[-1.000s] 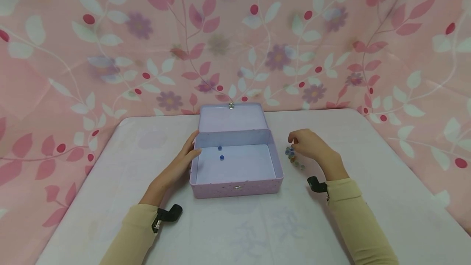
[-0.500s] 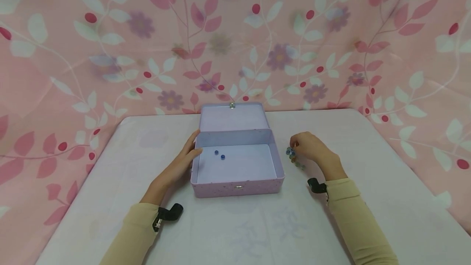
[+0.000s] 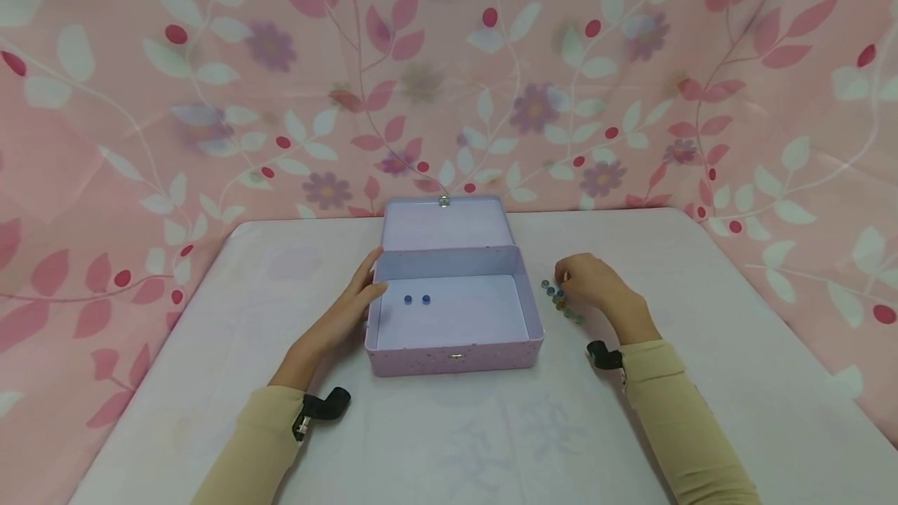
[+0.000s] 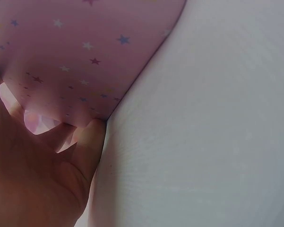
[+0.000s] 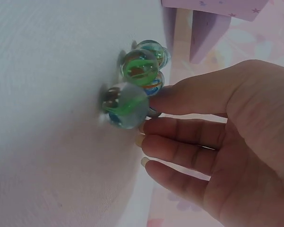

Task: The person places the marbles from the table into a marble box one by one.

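Observation:
A lilac tin box (image 3: 456, 362) stands with its hinged lid (image 3: 449, 224) raised at the back. Two blue marbles (image 3: 426, 299) lie apart on its floor, left of the middle. My left hand (image 3: 341, 310) holds the box's left wall, thumb over the rim and fingers along the outside; the star-printed side (image 4: 85, 52) fills the top of the left wrist view. Right of the box, my right hand (image 3: 592, 280) pinches with thumb and forefinger at a line of glass marbles (image 3: 569, 313). Nearest the right wrist camera, a clear marble with a green swirl (image 5: 126, 105) partly hides the fingertips and the pinched marble.
A white cloth covers the table (image 3: 449, 443), with a pink floral curtain (image 3: 449, 84) hanging behind its far edge. The box's latch (image 3: 456, 356) faces the front.
The two blue marbles in the box have rolled until they lie side by side. Beside the box, the marbles have spread slightly under my right hand, which moved a little. My left hand keeps its hold.

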{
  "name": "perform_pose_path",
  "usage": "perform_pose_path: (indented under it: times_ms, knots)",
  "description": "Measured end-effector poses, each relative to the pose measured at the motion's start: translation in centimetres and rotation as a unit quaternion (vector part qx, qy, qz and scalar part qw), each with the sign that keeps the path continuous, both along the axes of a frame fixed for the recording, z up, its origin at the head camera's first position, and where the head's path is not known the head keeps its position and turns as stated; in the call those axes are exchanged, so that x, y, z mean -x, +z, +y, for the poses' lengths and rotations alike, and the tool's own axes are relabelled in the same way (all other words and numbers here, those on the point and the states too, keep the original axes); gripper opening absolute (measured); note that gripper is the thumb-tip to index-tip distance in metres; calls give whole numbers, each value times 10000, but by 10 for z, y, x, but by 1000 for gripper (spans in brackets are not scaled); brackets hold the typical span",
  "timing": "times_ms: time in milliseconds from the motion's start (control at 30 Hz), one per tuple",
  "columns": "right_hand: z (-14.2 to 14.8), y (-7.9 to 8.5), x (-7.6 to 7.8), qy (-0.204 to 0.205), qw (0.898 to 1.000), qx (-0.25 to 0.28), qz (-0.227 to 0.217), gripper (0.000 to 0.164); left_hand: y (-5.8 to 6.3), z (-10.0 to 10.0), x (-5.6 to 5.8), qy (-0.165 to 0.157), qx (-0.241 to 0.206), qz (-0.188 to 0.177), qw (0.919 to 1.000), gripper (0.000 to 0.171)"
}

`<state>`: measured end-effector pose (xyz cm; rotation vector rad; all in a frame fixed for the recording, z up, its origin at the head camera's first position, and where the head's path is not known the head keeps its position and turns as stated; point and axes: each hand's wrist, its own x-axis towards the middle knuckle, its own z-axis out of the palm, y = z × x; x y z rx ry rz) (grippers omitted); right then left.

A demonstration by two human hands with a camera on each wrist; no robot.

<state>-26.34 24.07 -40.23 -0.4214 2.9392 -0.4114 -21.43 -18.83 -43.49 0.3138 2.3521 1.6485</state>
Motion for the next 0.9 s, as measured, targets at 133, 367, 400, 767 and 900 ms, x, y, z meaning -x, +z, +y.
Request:
perform_pose_path:
  times_ms: [133, 367, 400, 767, 900]
  knots:
    - [2, -1, 0, -18, 10000, -28, 45, 16, 0, 0, 0, 7, 44, -4, 10000, 63]
    - [6, 4, -1, -105, 9999, -95, -49, 15, 2, 1, 0, 47, 123, 12, 9999, 62]
    - [6, 5, -2, -132, 9999, -90, -23, 16, 2, 1, 0, 53, 131, 15, 9999, 61]
    - [0, 26, -8, 93, 9988, 266, 410, 22, 2, 0, -1, 43, 79, 24, 10000, 62]
    - [-6, 36, -14, 194, 9978, 361, 513, 21, 1, 0, 0, 27, 62, 26, 10000, 62]
